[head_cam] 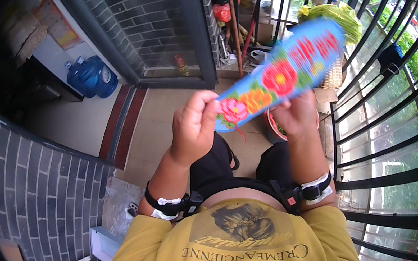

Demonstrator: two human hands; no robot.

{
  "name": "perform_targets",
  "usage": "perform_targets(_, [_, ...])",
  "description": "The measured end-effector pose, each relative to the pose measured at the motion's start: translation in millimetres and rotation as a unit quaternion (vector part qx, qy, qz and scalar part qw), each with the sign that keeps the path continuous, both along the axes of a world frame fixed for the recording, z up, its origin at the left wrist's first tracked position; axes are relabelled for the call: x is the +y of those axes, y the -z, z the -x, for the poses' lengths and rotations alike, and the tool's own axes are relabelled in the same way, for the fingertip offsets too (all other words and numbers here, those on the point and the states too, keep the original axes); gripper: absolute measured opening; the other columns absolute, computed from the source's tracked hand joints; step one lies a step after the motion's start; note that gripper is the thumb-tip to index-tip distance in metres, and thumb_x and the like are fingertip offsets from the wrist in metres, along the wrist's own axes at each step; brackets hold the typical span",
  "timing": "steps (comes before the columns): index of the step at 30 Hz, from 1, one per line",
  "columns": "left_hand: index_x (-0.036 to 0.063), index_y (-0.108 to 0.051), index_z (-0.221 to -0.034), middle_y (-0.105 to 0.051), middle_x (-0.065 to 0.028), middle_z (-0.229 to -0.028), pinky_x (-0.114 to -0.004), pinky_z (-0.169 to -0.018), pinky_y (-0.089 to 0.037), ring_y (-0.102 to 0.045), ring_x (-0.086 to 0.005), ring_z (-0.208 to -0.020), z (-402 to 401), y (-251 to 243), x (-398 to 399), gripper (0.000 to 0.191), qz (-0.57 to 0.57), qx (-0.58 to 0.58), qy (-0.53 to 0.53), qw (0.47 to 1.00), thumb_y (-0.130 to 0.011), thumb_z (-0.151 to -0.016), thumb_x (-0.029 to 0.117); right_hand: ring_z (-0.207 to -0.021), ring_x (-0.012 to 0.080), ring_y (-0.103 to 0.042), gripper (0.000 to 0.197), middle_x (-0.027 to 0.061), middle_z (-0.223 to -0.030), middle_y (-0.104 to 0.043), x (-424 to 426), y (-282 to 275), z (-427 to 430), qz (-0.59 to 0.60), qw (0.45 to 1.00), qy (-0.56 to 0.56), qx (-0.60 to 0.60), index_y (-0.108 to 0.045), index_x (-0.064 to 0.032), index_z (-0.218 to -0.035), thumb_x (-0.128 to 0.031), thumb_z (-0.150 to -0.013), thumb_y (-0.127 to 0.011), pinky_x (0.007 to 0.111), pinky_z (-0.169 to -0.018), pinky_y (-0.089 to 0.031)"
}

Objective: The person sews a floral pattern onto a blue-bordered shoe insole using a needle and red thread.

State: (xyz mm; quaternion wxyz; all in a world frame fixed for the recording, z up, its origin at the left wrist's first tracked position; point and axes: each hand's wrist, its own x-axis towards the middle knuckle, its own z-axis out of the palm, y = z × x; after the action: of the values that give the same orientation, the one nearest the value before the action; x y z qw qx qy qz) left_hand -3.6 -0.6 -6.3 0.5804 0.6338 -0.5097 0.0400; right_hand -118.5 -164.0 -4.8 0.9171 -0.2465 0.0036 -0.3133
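A blue embroidered shoe insole (pixel 279 77) with red, orange and pink flowers is held up over my lap, its wide end to the upper right and somewhat blurred. My left hand (pixel 196 122) pinches its lower-left end between thumb and fingers. Under the right-hand edge is my right hand (pixel 296 112), its thumb at the insole's edge and its other fingers partly hidden behind it. A loose red thread (pixel 241 135) hangs from the lower end near my left hand.
A round tub (pixel 275 128) stands on the tiled floor beyond my knees. Black metal railings (pixel 379 158) curve along the right. Wooden poles (pixel 235 22) and bags lean at the back. Blue water bottles (pixel 98 77) stand left, past the doorway; a white box (pixel 103 243) lies lower left.
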Motion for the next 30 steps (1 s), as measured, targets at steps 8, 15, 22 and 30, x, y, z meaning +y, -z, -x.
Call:
perform_targets(8, [0.0020,-0.050,-0.091,-0.053,0.0010,-0.080,-0.020,-0.065,-0.040,-0.047,-0.0036,-0.071,-28.2,1.4,9.7,0.021,0.170,0.274,0.019,0.946,-0.040,-0.098,0.019,-0.041,0.0069,-0.024,0.023,-0.0062,-0.052,-0.027,-86.3,76.6,10.3,-0.005,0.982,0.062,0.177,-0.041,-0.0143,-0.071,-0.015,-0.094,-0.044,0.022,-0.041,-0.023])
perform_targets(15, [0.0021,-0.052,-0.091,-0.058,-0.0041,-0.079,-0.023,-0.060,-0.045,-0.055,-0.0094,-0.064,-34.8,2.9,8.6,0.021,0.183,0.340,0.034,0.922,-0.043,-0.097,0.020,-0.042,0.0078,-0.032,0.021,-0.0030,-0.054,-0.036,-142.5,159.0,48.6,-0.057,0.930,0.215,0.291,-0.044,-0.0110,-0.071,-0.014,-0.092,-0.046,0.021,-0.038,-0.026])
perform_targets(22, [0.0098,-0.043,-0.081,-0.036,0.0023,-0.052,-0.021,-0.042,-0.025,-0.031,-0.0076,-0.042,-37.4,-1.6,6.8,0.025,0.139,0.585,0.526,0.602,-0.045,-0.093,0.032,-0.062,0.0045,-0.048,0.011,-0.0018,-0.072,-0.053,-61.2,63.7,7.9,0.289,0.878,0.247,0.290,-0.059,-0.0018,-0.093,-0.011,-0.088,-0.055,0.019,-0.054,-0.040])
perform_targets(30, [0.0119,-0.041,-0.079,-0.034,0.0034,-0.047,-0.021,-0.037,-0.023,-0.029,-0.0069,-0.036,-14.2,-2.8,-10.4,0.031,0.086,0.633,0.617,0.459,-0.039,-0.094,0.039,-0.062,0.0288,-0.058,0.012,0.0116,-0.071,-0.058,54.0,-42.7,-3.1,0.692,0.638,0.327,0.086,-0.055,-0.0030,-0.088,-0.005,-0.077,-0.059,0.033,-0.054,-0.046])
